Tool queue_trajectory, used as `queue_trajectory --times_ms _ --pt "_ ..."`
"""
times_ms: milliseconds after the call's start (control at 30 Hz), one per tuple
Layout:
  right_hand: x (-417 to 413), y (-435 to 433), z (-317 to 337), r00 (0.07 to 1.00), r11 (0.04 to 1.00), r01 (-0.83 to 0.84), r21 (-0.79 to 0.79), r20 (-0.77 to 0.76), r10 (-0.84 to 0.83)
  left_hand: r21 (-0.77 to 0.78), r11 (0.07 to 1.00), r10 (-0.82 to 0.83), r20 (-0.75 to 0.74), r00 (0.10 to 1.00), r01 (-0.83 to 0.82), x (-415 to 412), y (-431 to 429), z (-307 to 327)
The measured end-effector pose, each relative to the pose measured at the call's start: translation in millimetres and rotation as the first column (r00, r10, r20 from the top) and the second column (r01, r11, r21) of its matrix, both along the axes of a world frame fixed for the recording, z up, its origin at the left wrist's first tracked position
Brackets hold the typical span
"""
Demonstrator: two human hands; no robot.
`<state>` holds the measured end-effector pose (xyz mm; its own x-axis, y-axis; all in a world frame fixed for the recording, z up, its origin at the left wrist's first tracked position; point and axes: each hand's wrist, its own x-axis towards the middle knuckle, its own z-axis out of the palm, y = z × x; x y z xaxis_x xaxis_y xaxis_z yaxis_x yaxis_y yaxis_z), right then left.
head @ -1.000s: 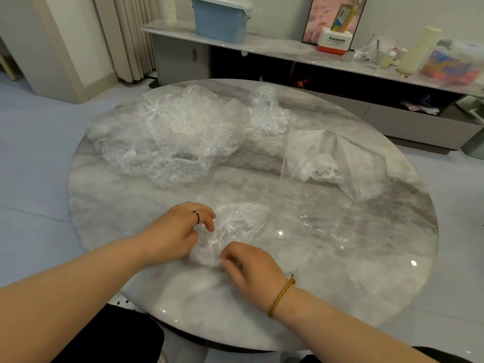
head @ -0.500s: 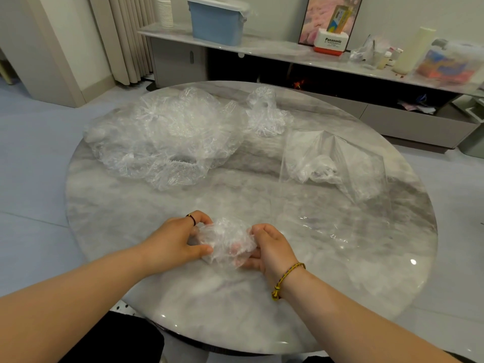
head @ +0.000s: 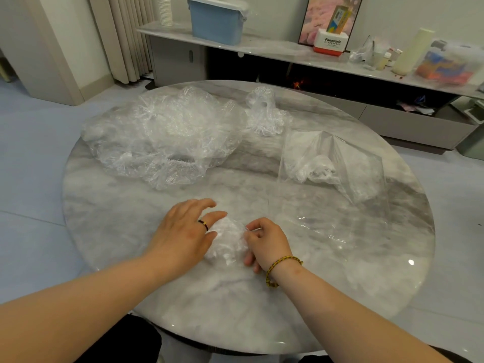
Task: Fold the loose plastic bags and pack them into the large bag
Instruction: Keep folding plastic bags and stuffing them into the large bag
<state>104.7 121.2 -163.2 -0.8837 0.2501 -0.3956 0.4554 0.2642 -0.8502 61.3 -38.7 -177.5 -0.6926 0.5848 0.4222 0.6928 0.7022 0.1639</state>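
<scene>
Head view, lower centre: left hand (head: 183, 231) flat, fingers spread, pressing small crumpled bag (head: 227, 243); right hand (head: 267, 242) pinching its right edge; pile of loose bags (head: 167, 134) upper left on round table (head: 262, 310); large bag (head: 348, 163) right of centre, crumpled wad (head: 314, 170) inside.

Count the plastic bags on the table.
5 visible: a small bag between left hand and right hand; a heap rear left; a crumpled bag at the rear; the large bag at right; a wad inside it. The heap may hide more.
</scene>
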Motion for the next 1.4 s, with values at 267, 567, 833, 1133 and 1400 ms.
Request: queue_trajectory --times_ms 267,567,833,1133,1400 --pt "3.6 -3.5 -6.8 0.941 0.822 -0.124 0.556 -0.196 0.275 -0.362 0.931 0.111 0.389 0.915 0.041 7.8 11.4 -8.0" --pt "4.8 -4.1 -20.5 0.812 0.381 -0.353 0.855 0.077 0.578 -0.416 0.906 0.132 0.442 0.887 0.073 7.6 12.4 -10.3" --pt "4.7 4.3 -25.1 0.749 0.377 -0.480 0.792 0.147 0.646 -0.449 0.889 0.137 0.448 0.883 0.090 5.0 14.7 -5.2" --pt "10.4 16.6 -6.6 0.839 0.724 -0.342 0.600 -0.153 0.523 -0.131 0.983 0.182 0.714 0.676 -0.126 -13.4 11.4 17.7" --pt "16.0 25.2 13.6 0.836 0.836 -0.177 0.520 -0.369 0.407 -0.122 0.961 0.244 0.794 0.557 -0.247 -15.0 17.6 22.8"
